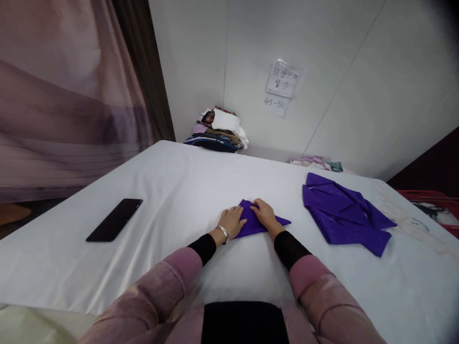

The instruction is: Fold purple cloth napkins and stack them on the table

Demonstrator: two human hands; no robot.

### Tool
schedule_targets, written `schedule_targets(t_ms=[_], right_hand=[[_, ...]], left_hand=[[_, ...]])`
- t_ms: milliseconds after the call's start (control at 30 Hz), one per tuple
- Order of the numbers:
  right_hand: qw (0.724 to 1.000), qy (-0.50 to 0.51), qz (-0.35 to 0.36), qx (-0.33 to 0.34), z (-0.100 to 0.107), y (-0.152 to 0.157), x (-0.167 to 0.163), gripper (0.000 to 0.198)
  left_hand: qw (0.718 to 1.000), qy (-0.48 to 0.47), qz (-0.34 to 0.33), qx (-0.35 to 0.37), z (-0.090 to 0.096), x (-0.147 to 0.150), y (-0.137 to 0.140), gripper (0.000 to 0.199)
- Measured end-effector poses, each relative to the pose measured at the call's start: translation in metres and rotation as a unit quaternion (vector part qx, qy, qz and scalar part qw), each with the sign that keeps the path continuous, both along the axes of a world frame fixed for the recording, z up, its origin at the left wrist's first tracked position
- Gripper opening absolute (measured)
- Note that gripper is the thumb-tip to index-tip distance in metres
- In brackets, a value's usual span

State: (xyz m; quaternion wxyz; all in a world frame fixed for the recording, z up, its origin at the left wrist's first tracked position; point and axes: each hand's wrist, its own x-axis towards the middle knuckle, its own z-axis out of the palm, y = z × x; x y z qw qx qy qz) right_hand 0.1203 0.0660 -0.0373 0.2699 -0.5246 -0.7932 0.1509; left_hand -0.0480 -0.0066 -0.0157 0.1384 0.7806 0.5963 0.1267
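Observation:
A purple cloth napkin (251, 220), folded into a small pointed shape, lies on the white-covered table in front of me. Flat on its left part rests my left hand (231, 222), fingers extended, a silver bracelet at the wrist. My right hand (264, 213) is bent over the upper right part, with thumb and fingers pinching the cloth near its top edge. One narrow tip of the napkin sticks out to the right beyond that hand. Further right is a loose, overlapping pile of purple napkins (339, 210).
A black phone (114, 220) lies at the left on the white tablecloth (168, 200). Behind the far edge are stacked clothes (218, 131) and more folded fabric (315, 162) by the wall. Handwritten paper signs (281, 82) hang there. A red basket (426, 195) stands at the right.

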Motion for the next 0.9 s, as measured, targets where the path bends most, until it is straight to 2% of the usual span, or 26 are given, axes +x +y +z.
schedule_targets(t_ms=[267, 633, 900], right_hand=[[0.996, 0.069, 0.051, 0.025, -0.002, 0.008, 0.001, 0.011], [0.992, 0.106, 0.07, 0.008, -0.007, 0.019, -0.001, 0.008], [0.989, 0.116, 0.09, -0.035, -0.006, 0.026, -0.001, 0.012]], left_hand=[[0.998, -0.039, 0.002, 0.041, -0.021, -0.008, 0.001, 0.051], [0.996, -0.082, 0.019, 0.038, -0.018, -0.008, 0.001, 0.054], [0.995, -0.093, 0.028, 0.032, -0.02, -0.008, 0.001, 0.056]])
